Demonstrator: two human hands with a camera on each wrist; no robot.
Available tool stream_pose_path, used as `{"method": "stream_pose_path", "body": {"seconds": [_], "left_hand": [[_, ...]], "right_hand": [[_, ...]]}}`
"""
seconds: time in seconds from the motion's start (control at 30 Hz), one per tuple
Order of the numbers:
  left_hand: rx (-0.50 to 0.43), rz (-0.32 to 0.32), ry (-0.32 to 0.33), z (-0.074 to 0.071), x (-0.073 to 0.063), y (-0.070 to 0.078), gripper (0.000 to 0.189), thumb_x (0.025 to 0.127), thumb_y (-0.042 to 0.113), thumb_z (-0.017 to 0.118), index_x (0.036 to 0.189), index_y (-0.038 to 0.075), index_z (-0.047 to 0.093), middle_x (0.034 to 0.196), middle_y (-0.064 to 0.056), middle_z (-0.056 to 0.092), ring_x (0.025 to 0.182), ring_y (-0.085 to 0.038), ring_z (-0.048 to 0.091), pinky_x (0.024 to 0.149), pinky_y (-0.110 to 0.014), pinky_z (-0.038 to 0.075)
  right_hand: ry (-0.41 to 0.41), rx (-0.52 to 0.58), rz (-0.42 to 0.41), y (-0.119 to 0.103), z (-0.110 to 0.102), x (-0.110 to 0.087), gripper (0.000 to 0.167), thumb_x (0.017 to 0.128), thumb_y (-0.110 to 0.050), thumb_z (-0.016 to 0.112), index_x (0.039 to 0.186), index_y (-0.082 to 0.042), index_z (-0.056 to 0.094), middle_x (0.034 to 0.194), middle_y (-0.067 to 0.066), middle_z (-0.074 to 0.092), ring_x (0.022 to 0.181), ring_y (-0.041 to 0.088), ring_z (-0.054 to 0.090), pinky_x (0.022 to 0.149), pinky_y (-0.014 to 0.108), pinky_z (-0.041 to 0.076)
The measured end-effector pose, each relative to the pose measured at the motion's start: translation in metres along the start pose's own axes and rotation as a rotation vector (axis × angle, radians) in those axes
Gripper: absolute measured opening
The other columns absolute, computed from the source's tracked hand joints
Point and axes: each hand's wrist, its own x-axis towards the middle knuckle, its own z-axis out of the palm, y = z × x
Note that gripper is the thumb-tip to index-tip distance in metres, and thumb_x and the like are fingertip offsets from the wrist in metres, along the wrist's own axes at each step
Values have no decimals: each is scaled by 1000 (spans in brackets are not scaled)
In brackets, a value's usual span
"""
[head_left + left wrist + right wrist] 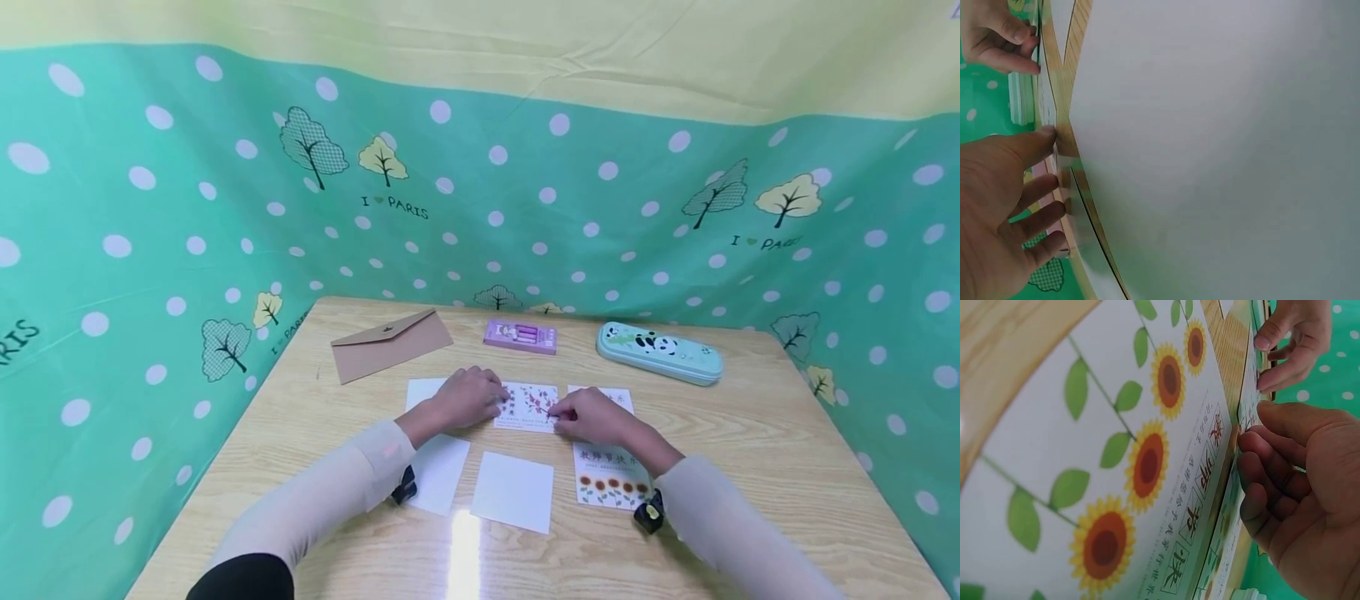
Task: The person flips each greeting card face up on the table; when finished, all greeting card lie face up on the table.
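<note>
Both hands are at a white card printed with red blossoms and lettering [534, 406], in the middle of the upper row of papers. My left hand [468, 398] holds the card's left edge between thumb and fingers; its other fingers are spread in the left wrist view. At the right edge, my right hand [590, 415] pinches the card, its remaining fingers curled in the right wrist view. Under the right forearm lies a sunflower card [611, 483]. Another lettered card [618, 398] is partly hidden behind the right hand.
Blank white sheets lie at the front, one in the middle [513, 492] and one under the left forearm [438, 475]. Behind are a brown envelope [393, 348], a purple box [520, 336] and a panda pencil case [660, 353]. A green curtain [525, 208] borders the table.
</note>
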Motion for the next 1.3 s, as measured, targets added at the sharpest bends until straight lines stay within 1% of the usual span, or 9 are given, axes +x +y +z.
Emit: {"method": "stream_pose_path", "body": {"seconds": [0.1, 0.27, 0.47, 0.6, 0.83, 1.0, 1.1, 1.23, 1.3], "left_hand": [[3, 0, -4, 0, -1, -1, 33, 98, 35, 67, 130, 27, 70, 136, -4, 66, 122, -27, 61, 100, -46, 52], [-5, -4, -5, -2, -4, -2, 33, 99, 36, 65, 130, 28, 70, 137, -3, 66, 124, -27, 60, 104, -48, 50], [-41, -1, 26, -10, -11, -1, 32, 98, 34, 66, 129, 26, 71, 135, -2, 68, 124, -26, 60, 105, -48, 49], [-53, 22, 48, -16, -18, 2, 30, 96, 30, 68, 125, 26, 73, 130, -1, 70, 120, -24, 63, 99, -44, 52], [-69, 99, 59, -19, -39, 11, 27, 93, 29, 73, 120, 24, 76, 123, 2, 74, 114, -21, 65, 92, -38, 54], [-88, 129, 30, -17, -58, 18, 32, 90, 35, 76, 121, 24, 75, 122, 3, 73, 115, -19, 65, 92, -38, 52], [-85, 141, 19, -15, -69, 23, 33, 90, 36, 76, 122, 25, 75, 122, 4, 73, 116, -19, 64, 93, -37, 52], [-73, 169, 8, -9, -83, 29, 35, 90, 37, 76, 122, 25, 74, 123, 4, 72, 117, -19, 64, 95, -38, 52], [-63, 179, -1, -6, -90, 31, 38, 89, 40, 77, 124, 25, 74, 125, 4, 71, 118, -19, 64, 97, -39, 52]], "right_hand": [[8, 2, -3, -2, 0, 0, 29, 96, -18, 70, 124, -12, 74, 103, 2, 75, 73, 6, 54, 71, 23, 46], [21, 28, 10, -6, -3, -2, 31, 97, -20, 68, 126, -13, 73, 76, -5, 61, 67, 8, 51, 62, 22, 43], [47, 40, -9, -9, -7, -6, 30, 97, -19, 68, 125, -11, 73, 73, -9, 59, 63, 7, 49, 59, 21, 41], [48, 40, -53, -10, -6, -12, 29, 97, -18, 68, 124, -8, 73, 77, -9, 63, 63, 4, 49, 59, 20, 43], [41, 15, -49, -15, 1, -26, 26, 95, -20, 70, 120, -12, 76, 106, 0, 77, 72, 1, 54, 69, 23, 48], [16, 19, -69, -18, 8, -35, 23, 95, -18, 70, 116, -11, 77, 107, 4, 77, 74, 3, 55, 69, 23, 48], [-2, 19, -83, -19, 13, -40, 24, 95, -19, 70, 117, -11, 76, 117, 6, 76, 82, 5, 61, 77, 26, 53], [-39, 30, -100, -20, 19, -46, 30, 95, -22, 71, 121, -9, 74, 118, 6, 75, 93, 7, 66, 85, 29, 56], [-51, 43, -105, -22, 22, -48, 31, 95, -23, 71, 123, -9, 74, 117, 5, 76, 89, 5, 65, 80, 26, 54]]}}
